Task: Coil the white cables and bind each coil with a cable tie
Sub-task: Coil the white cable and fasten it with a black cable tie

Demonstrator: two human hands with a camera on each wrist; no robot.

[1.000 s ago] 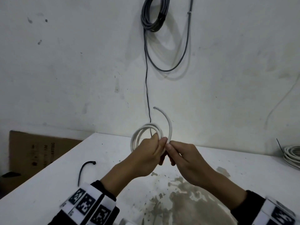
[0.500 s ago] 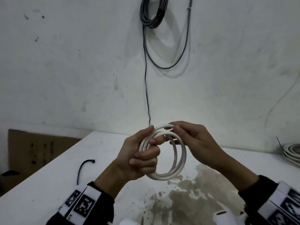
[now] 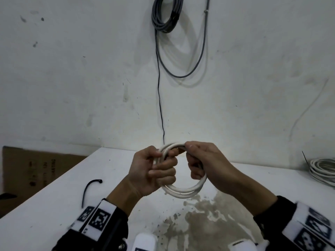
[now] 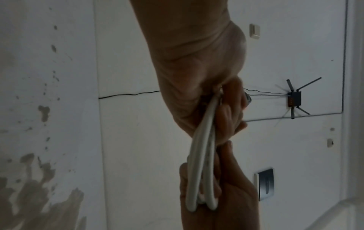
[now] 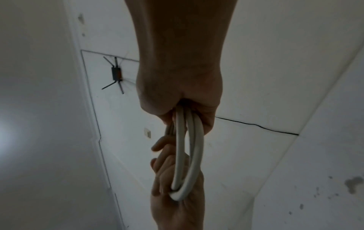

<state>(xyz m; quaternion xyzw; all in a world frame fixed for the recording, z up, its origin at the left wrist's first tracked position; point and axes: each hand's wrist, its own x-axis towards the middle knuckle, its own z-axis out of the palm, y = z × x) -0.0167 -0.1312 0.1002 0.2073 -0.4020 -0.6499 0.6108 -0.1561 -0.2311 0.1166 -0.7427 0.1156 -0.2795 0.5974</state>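
Observation:
A white cable wound into a small coil (image 3: 183, 190) hangs in the air above the white table (image 3: 54, 205). My left hand (image 3: 159, 167) grips the coil's left side with fingers curled round the strands. My right hand (image 3: 196, 165) grips the top and right side. In the left wrist view the coil (image 4: 201, 155) runs from my left hand (image 4: 222, 112) down to the other palm. In the right wrist view the coil (image 5: 187, 155) shows its loops edge-on, leaving my right hand (image 5: 187, 115). A black cable tie (image 3: 89, 189) lies on the table to the left.
Another white cable coil (image 3: 324, 169) lies at the table's far right. A grey cable bundle (image 3: 166, 13) hangs on the wall, with a thin black wire (image 3: 160, 105) running down. A cardboard sheet (image 3: 32, 171) leans left of the table. A brown stain (image 3: 208, 223) marks the tabletop.
The loose curved end that stood up one second ago has been wound into the coil. My right hand moved from the coil's top to grip its right side.

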